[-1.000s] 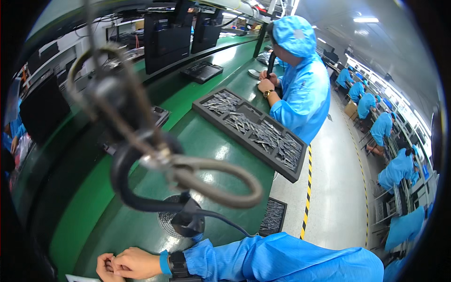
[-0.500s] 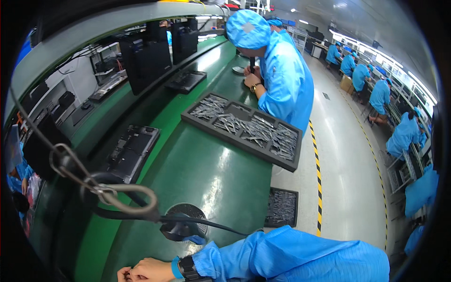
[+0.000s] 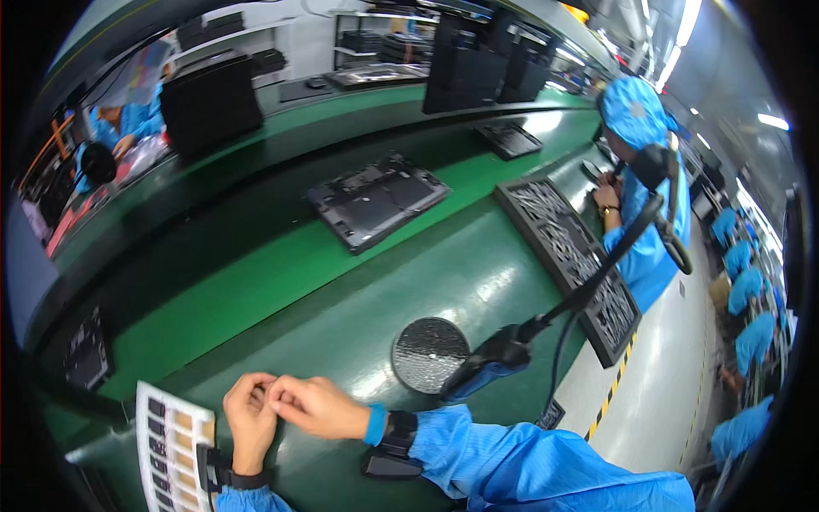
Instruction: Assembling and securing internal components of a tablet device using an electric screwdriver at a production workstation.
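My left hand and my right hand meet over the green bench at the lower left. The fingertips of both are pinched together and touch. Whatever is between them is too small or hidden to make out. Just left of my left hand lies a white sheet with rows of small black pieces and tan patches. Beyond my right forearm sits a round dark textured pad. A black and blue device with a cord leans across beside it.
A divided grey tray of small metal parts juts over the bench's right edge, near a co-worker in blue. Opened laptop bases lie on the raised ledge. A hanging hook crosses the view at right.
My view has swung to the left, so the tray and co-worker now appear further right. My left hand and the white sheet have come into view, and both hands' fingertips are together.
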Demonstrator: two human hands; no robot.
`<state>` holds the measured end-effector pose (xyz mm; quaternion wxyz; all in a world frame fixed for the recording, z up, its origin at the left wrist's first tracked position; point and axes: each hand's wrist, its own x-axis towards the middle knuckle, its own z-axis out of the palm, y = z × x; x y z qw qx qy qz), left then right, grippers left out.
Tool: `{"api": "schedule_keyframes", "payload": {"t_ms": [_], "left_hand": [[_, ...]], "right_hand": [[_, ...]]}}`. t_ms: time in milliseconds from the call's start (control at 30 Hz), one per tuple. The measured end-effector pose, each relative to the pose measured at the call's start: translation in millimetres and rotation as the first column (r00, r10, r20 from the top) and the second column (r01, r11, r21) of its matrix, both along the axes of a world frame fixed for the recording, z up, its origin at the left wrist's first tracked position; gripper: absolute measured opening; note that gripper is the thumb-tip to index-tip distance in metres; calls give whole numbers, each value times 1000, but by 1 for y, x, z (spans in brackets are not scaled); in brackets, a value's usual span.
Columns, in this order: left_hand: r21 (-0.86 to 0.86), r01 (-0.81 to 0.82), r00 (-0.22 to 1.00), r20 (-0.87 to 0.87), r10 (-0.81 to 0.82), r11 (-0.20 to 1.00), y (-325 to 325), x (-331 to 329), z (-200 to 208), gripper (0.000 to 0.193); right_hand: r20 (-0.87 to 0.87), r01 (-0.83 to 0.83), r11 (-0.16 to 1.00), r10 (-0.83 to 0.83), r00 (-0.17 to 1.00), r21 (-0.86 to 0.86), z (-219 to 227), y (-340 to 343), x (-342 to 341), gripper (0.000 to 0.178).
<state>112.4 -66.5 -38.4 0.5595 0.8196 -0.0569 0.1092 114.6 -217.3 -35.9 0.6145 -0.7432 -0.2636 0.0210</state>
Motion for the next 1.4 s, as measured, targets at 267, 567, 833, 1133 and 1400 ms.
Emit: {"api": "schedule_keyframes", "payload": {"t_ms": [267, 567, 833, 1133, 1400], "left_hand": [[45, -18, 999, 31, 17, 999, 1, -1, 3, 14], [-15, -11, 999, -46, 11, 1000, -4, -2, 6, 14], [-48, 40, 997, -62, -43, 998, 0, -1, 5, 21], [-189, 59, 992, -96, -78, 980, -9, 3, 3, 26], [-282, 54, 996, -48, -70, 958, -3, 0, -1, 22]], "right_hand": [[-91, -14, 999, 10, 996, -44, 6, 3, 3, 10], [-48, 96, 995, -97, 994, -23, 7, -3, -2, 11], [-62, 64, 998, -65, 996, -18, 7, -3, -2, 13], [-28, 105, 994, -105, 994, -5, 10, -10, -1, 12], [16, 89, 994, -90, 996, 65, 8, -5, -3, 15]]}}
